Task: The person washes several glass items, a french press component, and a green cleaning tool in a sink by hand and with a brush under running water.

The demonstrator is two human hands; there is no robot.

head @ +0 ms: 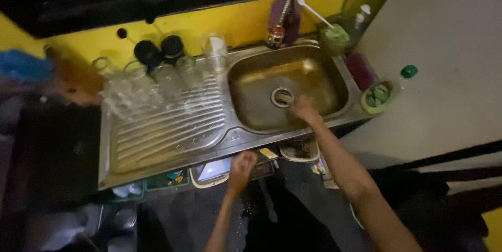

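Dim, motion-blurred, dark at edges

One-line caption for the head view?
Right hand reaches into the steel sink basin; left hand grips its front edge.

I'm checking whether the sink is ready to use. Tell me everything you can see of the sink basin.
The sink basin is a rounded rectangular bowl of dull, brownish-tinted steel, set at the right of a ribbed drainboard. A round drain sits in its floor, and no dishes show inside. A tap stands at its back rim. The right hand reaches inside near the drain; the left hand is by the sink's front edge.
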